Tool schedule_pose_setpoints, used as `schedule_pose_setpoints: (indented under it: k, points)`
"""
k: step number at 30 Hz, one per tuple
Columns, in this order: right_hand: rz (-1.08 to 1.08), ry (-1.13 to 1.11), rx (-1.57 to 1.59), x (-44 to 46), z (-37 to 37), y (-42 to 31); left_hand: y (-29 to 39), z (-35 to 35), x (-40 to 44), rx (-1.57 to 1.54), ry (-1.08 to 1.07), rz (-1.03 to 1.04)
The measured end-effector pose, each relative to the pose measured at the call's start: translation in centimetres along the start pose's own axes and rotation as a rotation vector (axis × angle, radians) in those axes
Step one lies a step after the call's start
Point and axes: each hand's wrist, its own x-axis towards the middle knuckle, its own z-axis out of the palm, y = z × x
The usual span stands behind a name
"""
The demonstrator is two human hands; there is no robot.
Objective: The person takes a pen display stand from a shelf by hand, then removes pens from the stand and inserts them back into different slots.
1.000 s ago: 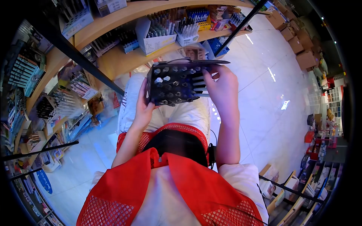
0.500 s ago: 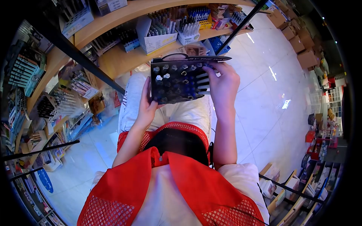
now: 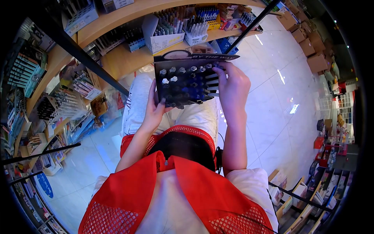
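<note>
A black display box of pens point(image 3: 183, 84) with a raised header card point(image 3: 202, 57) is held above my lap, tilted so that the pen ends face me. Several pens stand in rows in its holes; a few ends shine silver, others look dark blue. My left hand point(image 3: 155, 111) is closed on the box's left side, thumb at the near left corner. My right hand point(image 3: 232, 84) is at the far right corner, thumb and fingers pinched on a pen end there. Pale pen barrels point(image 3: 212, 87) show along the box's right side. The exact grip is partly hidden by my fingers.
Ahead is a wooden shelf point(image 3: 117, 64) with pen boxes, including a white box point(image 3: 167, 41). A black shelf post point(image 3: 87, 62) slants on the left. Cartons point(image 3: 307, 46) are stacked at far right, and more racks stand lower right. White floor tiles point(image 3: 269, 109) lie to my right.
The box has tilted slightly, so more of the header card's lettering shows. My right hand has shifted a little to the right and down at the corner. My left hand keeps its hold.
</note>
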Motion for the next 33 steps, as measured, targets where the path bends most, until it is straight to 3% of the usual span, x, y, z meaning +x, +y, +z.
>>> schedule_pose_setpoints:
  k: [6, 9, 15, 18, 24, 30, 33]
  points:
    - [0.091, -0.131, -0.089, 0.4, -0.6, -0.2, -1.2, 0.9, 0.2, -0.028, 0.072, -0.1]
    - [0.188, -0.347, -0.29, 0.8, -1.2, -0.7, -1.0, 1.5, 0.1, -0.04, 0.144, -0.189]
    - [0.185, -0.227, -0.229, -0.1, 0.1, -0.2, -0.5, 1.8, 0.0, -0.01, 0.193, -0.275]
    - [0.128, 0.066, -0.146, 0.1, 0.6, -0.3, -0.1, 1.7, -0.1, 0.013, 0.177, -0.289]
    - [0.026, 0.022, 0.152, 1.1, -1.6, -1.1, -1.4, 1.0, 0.1, -0.044, 0.281, -0.27]
    - [-0.297, -0.283, 0.143, 0.1, -3.2, -0.9, 1.2, 0.1, 0.3, -0.026, 0.292, -0.104]
    - [-0.349, -0.264, 0.091, 0.4, -3.3, -1.3, 1.8, -0.6, 0.3, 0.041, 0.271, -0.03]
